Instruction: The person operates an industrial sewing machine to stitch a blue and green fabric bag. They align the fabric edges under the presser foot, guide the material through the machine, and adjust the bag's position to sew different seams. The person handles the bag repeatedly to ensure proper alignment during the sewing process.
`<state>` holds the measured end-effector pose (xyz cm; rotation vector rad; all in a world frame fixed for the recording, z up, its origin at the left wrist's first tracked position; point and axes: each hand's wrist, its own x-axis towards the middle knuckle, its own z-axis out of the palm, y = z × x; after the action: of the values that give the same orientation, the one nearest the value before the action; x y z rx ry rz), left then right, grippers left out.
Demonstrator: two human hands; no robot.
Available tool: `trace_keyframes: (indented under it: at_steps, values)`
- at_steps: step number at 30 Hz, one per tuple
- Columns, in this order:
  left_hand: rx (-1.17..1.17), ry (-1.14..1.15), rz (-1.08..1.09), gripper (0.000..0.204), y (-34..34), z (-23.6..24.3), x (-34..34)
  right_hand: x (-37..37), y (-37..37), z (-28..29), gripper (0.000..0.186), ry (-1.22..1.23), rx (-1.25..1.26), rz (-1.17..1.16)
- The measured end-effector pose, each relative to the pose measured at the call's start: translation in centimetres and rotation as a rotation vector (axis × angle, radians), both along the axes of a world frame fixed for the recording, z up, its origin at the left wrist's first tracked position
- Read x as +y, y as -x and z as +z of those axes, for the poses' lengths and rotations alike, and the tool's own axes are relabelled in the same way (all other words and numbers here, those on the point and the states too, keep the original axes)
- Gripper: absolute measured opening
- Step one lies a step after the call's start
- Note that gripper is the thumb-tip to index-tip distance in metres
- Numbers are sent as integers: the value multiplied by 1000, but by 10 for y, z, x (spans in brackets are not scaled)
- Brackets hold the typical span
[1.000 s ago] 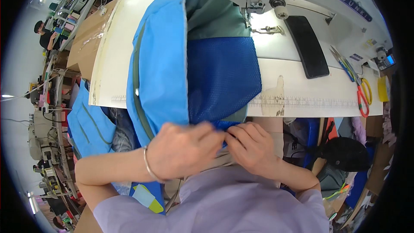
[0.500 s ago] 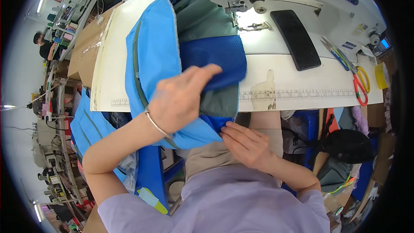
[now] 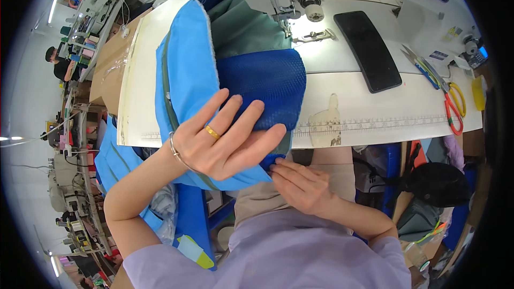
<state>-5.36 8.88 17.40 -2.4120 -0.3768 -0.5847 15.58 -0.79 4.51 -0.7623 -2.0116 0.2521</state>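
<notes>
White tabletop [image 3: 396, 120] carries the blue-and-green fabric [image 3: 190, 64], its near end overhanging. Over its blue mesh [image 3: 278, 77], the left hand [image 3: 225, 144], bunched half a second ago, now spreads its fingers; whether it grips is unclear. The right hand [image 3: 302, 184] still pinches the near edge. Rightward lies a black phone [image 3: 368, 51].

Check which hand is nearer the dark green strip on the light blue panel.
Left: the left hand is over the light blue panel, its wrist crossing the dark green strip. The right hand is farther right, at the lower dark blue fabric.
</notes>
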Motion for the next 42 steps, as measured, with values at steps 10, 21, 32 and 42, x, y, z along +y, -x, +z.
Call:
trace_keyframes:
  at_steps: [10, 21, 32, 42]
  values:
    - [219, 138, 323, 37, -5, -2, -7, -1, -1, 2, 23, -3, -5, 4]
    - [39, 332, 48, 30, 0, 12, -14, -3, 3, 4, 27, 9, 22, 29]
    - [26, 544, 38, 27, -1, -31, -38, 2, -6, 0, 21, -130, -72, 39]
    - [-15, 727, 11, 19, -10, -19, -28, 40, -8, 8, 31, -163, -155, -131]
